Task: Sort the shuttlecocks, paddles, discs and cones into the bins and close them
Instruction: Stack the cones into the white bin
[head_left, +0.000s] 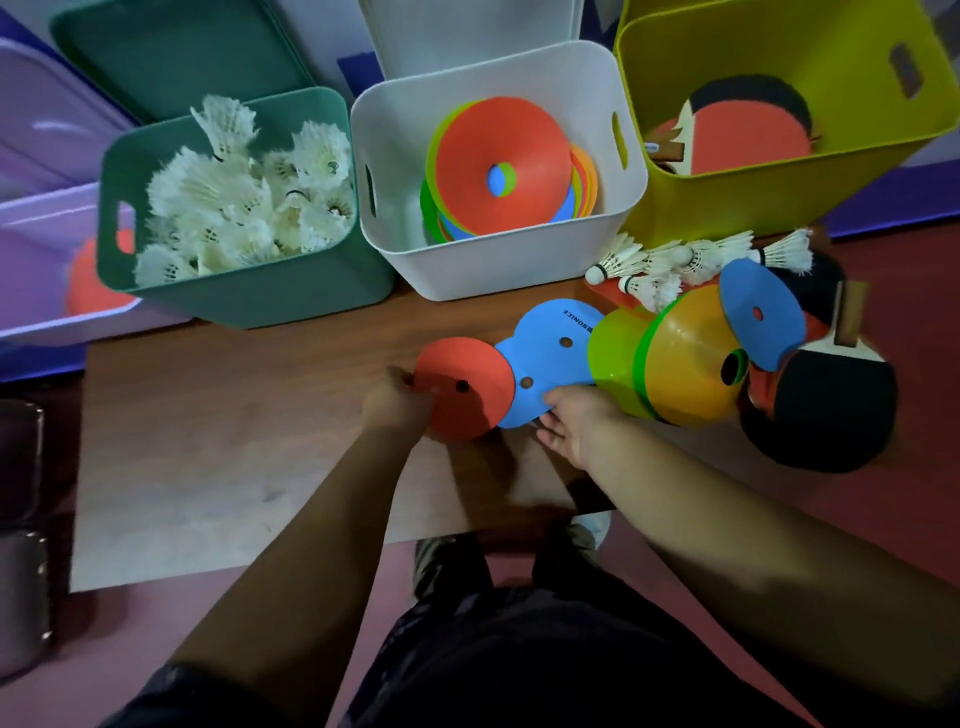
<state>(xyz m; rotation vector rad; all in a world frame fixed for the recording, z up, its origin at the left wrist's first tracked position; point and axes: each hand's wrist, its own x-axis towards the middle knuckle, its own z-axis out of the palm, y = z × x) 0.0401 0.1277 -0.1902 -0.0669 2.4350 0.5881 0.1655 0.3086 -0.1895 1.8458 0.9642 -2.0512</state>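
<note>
My left hand (397, 397) pinches the left edge of a red disc (470, 387) above the wooden board. My right hand (571, 423) holds the lower edge of a blue disc (530, 387), which overlaps a second blue disc (558, 332). To the right lie stacked green and orange cones (675, 358), another blue disc (761, 312), several shuttlecocks (670, 265) and a black paddle (831, 410). The green bin (332, 280) holds shuttlecocks, the white bin (498, 270) holds discs, the yellow bin (691, 208) holds paddles.
A purple bin (31, 306) at the far left holds a red cone. Green lid (171, 52) and white lid (467, 26) lie behind the bins; a purple lid (47, 114) lies at the back left. The wooden board (234, 426) ends near my legs.
</note>
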